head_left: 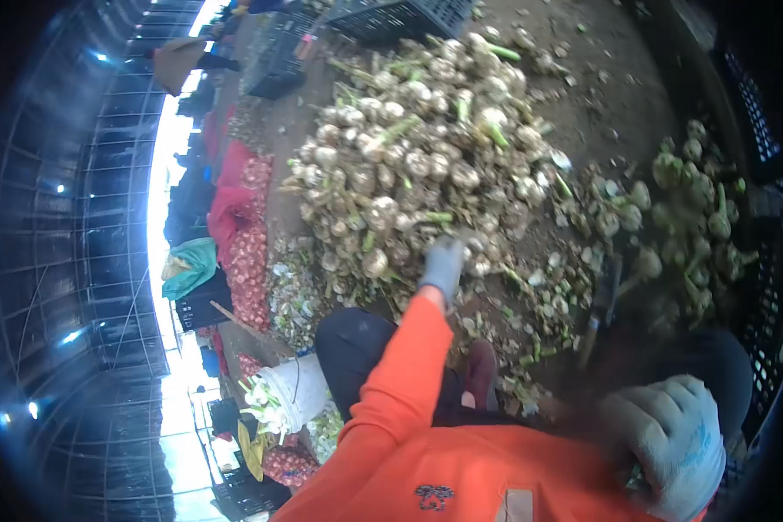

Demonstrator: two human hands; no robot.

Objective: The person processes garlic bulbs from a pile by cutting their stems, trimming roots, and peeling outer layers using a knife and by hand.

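Observation:
A large heap of garlic bulbs, soil-marked and with some green stem stubs, lies on the ground in front of me. My left hand, in a grey glove, reaches to the near edge of the heap. Its fingers are closed on a blurred garlic bulb. My right hand, in a pale glove with a blue mark, is by my right knee with its fingers curled. What it holds, if anything, is hidden. Between the heap and my right knee is a tool with a dark blade and a wooden handle.
More stemmed bulbs lie at the right beside a black crate. Another black crate stands behind the heap. To the left are a white bucket of cut stems and red net sacks. Trimmings litter the ground.

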